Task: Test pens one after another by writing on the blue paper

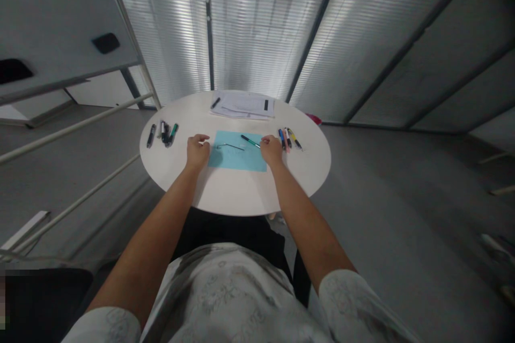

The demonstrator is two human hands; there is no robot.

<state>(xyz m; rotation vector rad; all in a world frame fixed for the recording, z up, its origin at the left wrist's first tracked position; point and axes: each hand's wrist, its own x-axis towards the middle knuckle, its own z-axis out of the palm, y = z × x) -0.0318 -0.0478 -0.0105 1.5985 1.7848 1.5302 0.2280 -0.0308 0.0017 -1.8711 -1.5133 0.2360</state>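
A light blue sheet of paper (237, 161) lies on the white round table between my hands. My left hand (197, 153) rests at the sheet's left edge, its thumb and fingers a little apart, with nothing visible in them. At the right edge, my right hand (272, 149) is closed on one end of a green and black pen (250, 141), which points left over the paper. A thin dark line or slender piece (232, 146), curled at its left end, shows on the sheet; I cannot tell whether it is drawn or lying there.
Several dark and green markers (164, 133) lie on the left side of the table (233, 195). To the right are several coloured pens (288, 139). White printed papers (241, 104) sit at the far edge, with a dark marker (215, 103) on them. A pale railing (80, 124) stands left.
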